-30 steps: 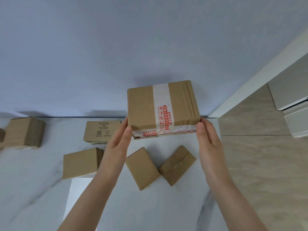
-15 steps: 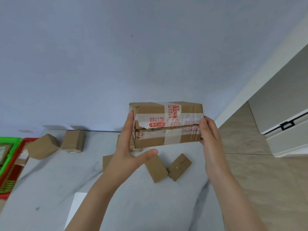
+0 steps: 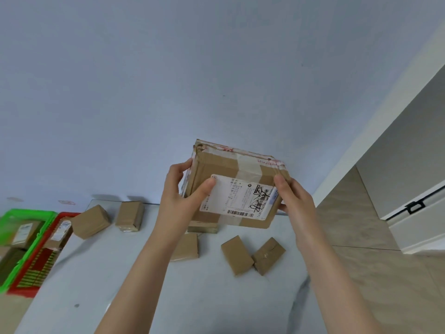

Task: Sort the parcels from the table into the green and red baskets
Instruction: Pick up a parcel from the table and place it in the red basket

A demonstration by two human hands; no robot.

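You are holding the taped cardboard parcel [image 3: 231, 186] up off the table [image 3: 168, 297], between both hands. Your left hand [image 3: 179, 196] is gripping its left edge, thumb pressing the corner of the shipping label [image 3: 238, 196] and fingers curling round the far side. Your right hand [image 3: 293, 201] is clamping the right edge the same way. The labelled face is tilting toward you, probably so that you can read it before choosing a basket.

The green basket [image 3: 29, 214] and the red basket [image 3: 22, 290] are sitting side by side far out to the left of your left hand, at the table's left end. Both are already holding parcels.

Between your left hand and the baskets, two small brown boxes [image 3: 90, 221] [image 3: 128, 215] are lying on the table, the nearer one right beside the red rim. Another small box [image 3: 185, 247] is lying under your left wrist, and a pair of small boxes [image 3: 237, 255] [image 3: 268, 255] is touching corner to corner below the gap between your hands.

Since you are carrying the parcel high, the leftward path looks open above all of these. The table's right edge is running just under your right forearm, with bare floor [image 3: 361, 237] beyond it, so nothing is supporting the parcel on that side.
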